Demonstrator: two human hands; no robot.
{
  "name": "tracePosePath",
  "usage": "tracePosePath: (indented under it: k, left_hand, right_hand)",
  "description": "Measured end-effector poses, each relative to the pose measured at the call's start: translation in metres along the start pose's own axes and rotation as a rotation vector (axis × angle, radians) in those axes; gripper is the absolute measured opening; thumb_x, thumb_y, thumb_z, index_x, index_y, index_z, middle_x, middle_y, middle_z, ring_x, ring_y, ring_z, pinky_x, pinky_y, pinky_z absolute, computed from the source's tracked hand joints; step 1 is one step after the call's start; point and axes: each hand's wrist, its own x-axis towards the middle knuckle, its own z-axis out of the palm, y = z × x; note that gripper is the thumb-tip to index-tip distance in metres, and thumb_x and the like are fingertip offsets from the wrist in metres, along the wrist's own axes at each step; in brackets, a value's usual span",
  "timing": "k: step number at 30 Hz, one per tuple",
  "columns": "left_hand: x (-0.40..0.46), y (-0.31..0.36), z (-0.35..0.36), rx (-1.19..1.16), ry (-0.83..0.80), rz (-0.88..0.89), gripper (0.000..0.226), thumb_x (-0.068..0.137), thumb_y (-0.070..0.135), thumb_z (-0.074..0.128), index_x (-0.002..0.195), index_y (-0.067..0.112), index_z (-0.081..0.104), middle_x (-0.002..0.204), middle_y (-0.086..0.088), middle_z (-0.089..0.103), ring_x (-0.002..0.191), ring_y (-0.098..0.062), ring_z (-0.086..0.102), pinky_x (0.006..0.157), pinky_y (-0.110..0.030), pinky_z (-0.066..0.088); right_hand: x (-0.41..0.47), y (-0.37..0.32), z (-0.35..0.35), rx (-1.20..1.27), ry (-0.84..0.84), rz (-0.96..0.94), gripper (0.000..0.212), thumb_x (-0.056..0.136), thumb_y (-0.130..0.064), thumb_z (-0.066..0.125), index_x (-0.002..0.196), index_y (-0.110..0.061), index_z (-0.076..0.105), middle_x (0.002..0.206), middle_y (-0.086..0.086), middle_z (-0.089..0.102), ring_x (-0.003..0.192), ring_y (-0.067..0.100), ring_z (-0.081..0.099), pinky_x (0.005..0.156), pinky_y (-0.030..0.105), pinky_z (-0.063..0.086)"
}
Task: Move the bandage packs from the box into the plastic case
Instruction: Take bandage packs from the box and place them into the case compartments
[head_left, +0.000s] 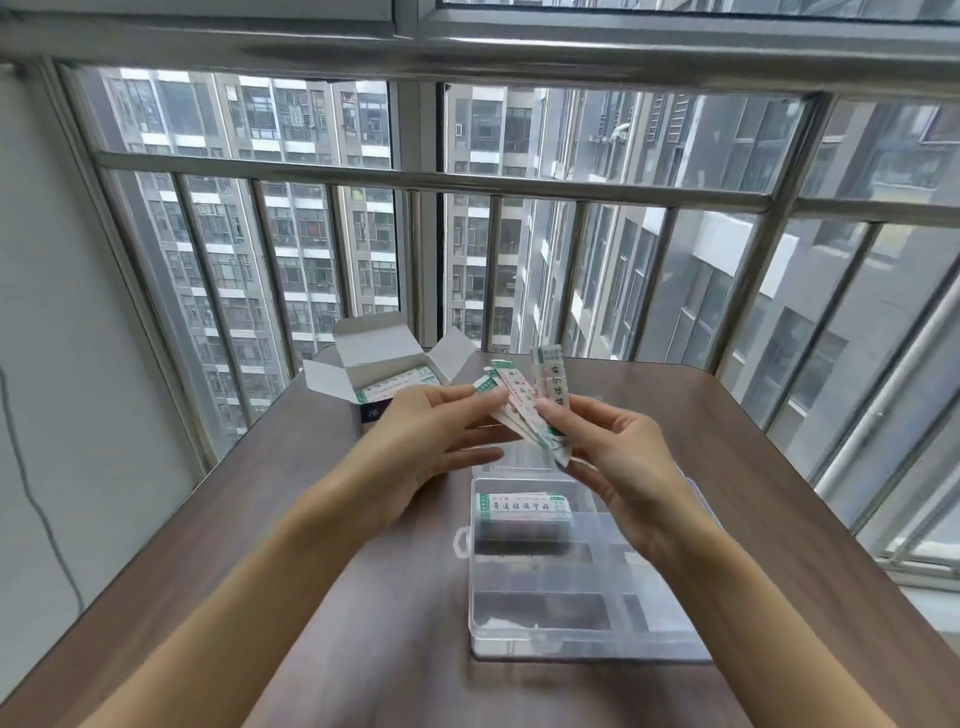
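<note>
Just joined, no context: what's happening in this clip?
A person is moving bandage packs from the open cardboard box into the clear plastic case on the wooden table. Both hands, left hand and right hand, hold a fanned bunch of packs above the case. One pack already lies in a far compartment; more remain in the box.

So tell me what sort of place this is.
Most likely a glazed balcony or window nook in a high-rise flat. A brown table stands against a metal railing and big windows, and tall apartment blocks outside are seen from well above ground level.
</note>
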Motion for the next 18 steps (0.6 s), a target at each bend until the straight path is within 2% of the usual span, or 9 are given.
tracePosePath:
  k: [2,5,9,11,14,18]
  left_hand:
    - [-0.001,0.007,-0.004,-0.087,-0.059,-0.058,0.011,0.091,0.008,0.058,0.088,0.007,0.069,0.081,-0.007,0.075,0.072,-0.012,0.073,0.061,-0.02,0.058]
    - [-0.001,0.009,-0.006,-0.054,-0.072,-0.025,0.012,0.091,0.005,0.058,0.087,0.009,0.069,0.083,-0.006,0.075,0.072,-0.01,0.072,0.065,-0.02,0.058]
    - [-0.001,0.002,-0.005,0.034,0.076,0.092,0.007,0.082,0.013,0.069,0.087,0.016,0.073,0.083,-0.003,0.076,0.072,-0.008,0.071,0.07,-0.018,0.058]
    - [0.0,-0.002,-0.003,0.019,0.121,0.114,0.008,0.077,0.015,0.072,0.084,0.017,0.073,0.08,-0.002,0.076,0.07,-0.007,0.071,0.068,-0.018,0.057]
    - [0.0,-0.005,-0.002,0.006,0.084,0.096,0.009,0.078,0.013,0.071,0.085,0.017,0.074,0.081,-0.004,0.076,0.072,-0.009,0.072,0.07,-0.018,0.058]
    - [0.001,0.0,-0.01,0.011,0.087,0.116,0.013,0.082,0.009,0.068,0.093,0.015,0.073,0.082,-0.005,0.076,0.076,-0.011,0.072,0.07,-0.019,0.058]
  right_hand:
    - [0.0,-0.006,-0.005,0.003,-0.042,-0.01,0.023,0.078,-0.016,0.071,0.099,-0.007,0.071,0.086,0.006,0.075,0.067,0.007,0.067,0.055,0.015,0.05]
    - [-0.002,-0.014,-0.009,-0.034,-0.099,-0.052,0.029,0.066,-0.021,0.072,0.094,-0.012,0.072,0.085,0.004,0.075,0.07,0.009,0.069,0.062,0.017,0.055]
    - [-0.003,-0.018,-0.013,-0.18,-0.164,-0.048,0.036,0.063,-0.025,0.072,0.099,-0.017,0.072,0.088,0.002,0.075,0.078,0.012,0.071,0.073,0.024,0.058]
    - [-0.003,-0.017,-0.013,-0.244,-0.189,-0.003,0.026,0.069,-0.024,0.072,0.095,-0.019,0.072,0.086,0.0,0.075,0.075,0.01,0.07,0.069,0.023,0.056]
    - [0.0,-0.012,-0.011,-0.274,-0.171,0.028,0.01,0.082,-0.017,0.069,0.091,-0.019,0.072,0.082,-0.003,0.075,0.073,0.007,0.07,0.064,0.019,0.053]
    - [0.003,-0.01,-0.013,-0.105,-0.05,0.045,0.007,0.086,-0.01,0.064,0.091,-0.012,0.069,0.077,0.0,0.074,0.069,0.008,0.07,0.061,0.017,0.056]
